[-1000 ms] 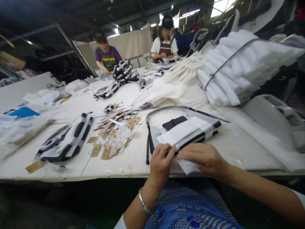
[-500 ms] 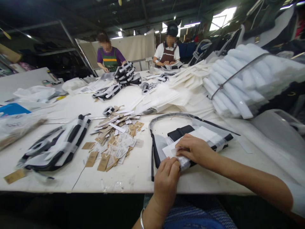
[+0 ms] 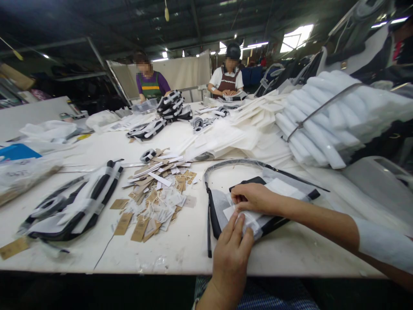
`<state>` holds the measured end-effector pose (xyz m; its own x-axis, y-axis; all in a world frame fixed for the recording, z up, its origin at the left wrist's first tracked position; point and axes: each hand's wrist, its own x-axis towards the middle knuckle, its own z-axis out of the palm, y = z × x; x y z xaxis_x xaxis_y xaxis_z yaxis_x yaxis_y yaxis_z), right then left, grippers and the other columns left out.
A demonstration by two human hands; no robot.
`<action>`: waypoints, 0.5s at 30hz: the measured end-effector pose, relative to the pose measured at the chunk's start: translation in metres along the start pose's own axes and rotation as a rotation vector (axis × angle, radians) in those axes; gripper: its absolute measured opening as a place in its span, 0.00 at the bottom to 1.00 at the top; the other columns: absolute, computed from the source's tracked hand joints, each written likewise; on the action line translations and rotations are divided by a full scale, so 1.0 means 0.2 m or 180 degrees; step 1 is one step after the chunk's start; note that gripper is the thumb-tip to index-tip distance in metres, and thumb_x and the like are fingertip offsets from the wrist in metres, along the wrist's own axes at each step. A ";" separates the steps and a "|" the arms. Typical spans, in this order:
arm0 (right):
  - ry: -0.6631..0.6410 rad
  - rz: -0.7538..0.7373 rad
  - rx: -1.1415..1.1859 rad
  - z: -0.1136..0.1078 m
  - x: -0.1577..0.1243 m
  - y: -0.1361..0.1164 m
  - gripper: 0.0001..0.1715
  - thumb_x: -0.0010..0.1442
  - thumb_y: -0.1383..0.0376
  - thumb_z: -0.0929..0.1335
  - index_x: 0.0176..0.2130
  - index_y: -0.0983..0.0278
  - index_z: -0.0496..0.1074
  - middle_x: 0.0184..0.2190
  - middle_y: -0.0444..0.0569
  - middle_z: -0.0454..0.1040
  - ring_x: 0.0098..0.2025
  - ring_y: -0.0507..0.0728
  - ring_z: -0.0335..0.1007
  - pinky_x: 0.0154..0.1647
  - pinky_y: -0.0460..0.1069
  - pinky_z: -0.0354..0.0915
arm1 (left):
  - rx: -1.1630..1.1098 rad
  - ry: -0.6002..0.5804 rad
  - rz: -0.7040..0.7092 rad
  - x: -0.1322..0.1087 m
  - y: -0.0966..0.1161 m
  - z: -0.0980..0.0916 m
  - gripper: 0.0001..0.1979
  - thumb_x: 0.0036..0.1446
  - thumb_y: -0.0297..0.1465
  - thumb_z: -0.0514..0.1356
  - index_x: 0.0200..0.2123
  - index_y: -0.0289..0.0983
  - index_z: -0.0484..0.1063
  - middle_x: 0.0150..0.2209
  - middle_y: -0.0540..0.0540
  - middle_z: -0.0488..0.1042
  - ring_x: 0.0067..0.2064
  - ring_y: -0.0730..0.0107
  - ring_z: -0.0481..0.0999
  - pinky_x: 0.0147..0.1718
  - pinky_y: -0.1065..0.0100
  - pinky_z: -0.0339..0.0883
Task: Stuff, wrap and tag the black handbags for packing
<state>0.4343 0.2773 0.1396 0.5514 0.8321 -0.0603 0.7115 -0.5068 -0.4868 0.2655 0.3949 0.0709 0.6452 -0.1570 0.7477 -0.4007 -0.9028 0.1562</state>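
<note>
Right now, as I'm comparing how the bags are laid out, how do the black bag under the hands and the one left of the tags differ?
The bag under the hands has its strap arched out from it; the left bag has a grey coil on it. The left hand and right hand are at the first; none touches the second. Both show black parts and pale wrapping.

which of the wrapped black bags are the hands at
The near-right bag: left hand and right hand are at it, while the near-left bag and farther bags lie apart
</note>
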 end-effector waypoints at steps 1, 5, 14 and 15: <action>0.0042 0.0033 0.0029 0.01 0.01 0.01 0.08 0.54 0.65 0.74 0.32 0.62 0.72 0.29 0.41 0.74 0.31 0.52 0.68 0.30 0.45 0.54 | 0.0030 -0.0040 0.0024 0.00 0.00 0.00 0.11 0.68 0.24 0.53 0.45 0.32 0.75 0.54 0.37 0.77 0.57 0.54 0.75 0.52 0.60 0.76; 0.0367 0.0076 0.0123 0.03 0.03 0.03 0.09 0.55 0.66 0.74 0.34 0.63 0.70 0.27 0.41 0.73 0.29 0.52 0.67 0.29 0.46 0.56 | 0.0131 -0.0190 -0.0035 0.00 -0.01 0.01 0.13 0.67 0.23 0.51 0.48 0.32 0.74 0.53 0.41 0.78 0.54 0.58 0.78 0.51 0.60 0.77; 0.1901 0.0132 0.0202 -0.05 -0.47 0.08 0.09 0.67 0.61 0.65 0.45 0.60 0.73 0.41 0.48 0.78 0.40 0.55 0.74 0.45 0.49 0.68 | 0.0339 -0.0396 0.0196 -0.07 -0.08 0.04 0.23 0.65 0.20 0.53 0.62 0.32 0.65 0.57 0.43 0.75 0.57 0.62 0.75 0.55 0.65 0.72; 0.2112 0.0289 0.0118 -0.08 -0.58 0.12 0.10 0.67 0.60 0.65 0.45 0.60 0.74 0.42 0.48 0.79 0.42 0.56 0.75 0.47 0.50 0.69 | 0.0338 -0.0376 0.0274 -0.07 -0.10 0.04 0.25 0.65 0.20 0.53 0.65 0.33 0.62 0.57 0.43 0.75 0.57 0.63 0.76 0.55 0.66 0.72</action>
<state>0.3947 0.1645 0.1485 0.7678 0.4655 0.4403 0.6407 -0.5504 -0.5353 0.2696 0.4115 0.0514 0.6858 -0.2760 0.6734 -0.3909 -0.9202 0.0210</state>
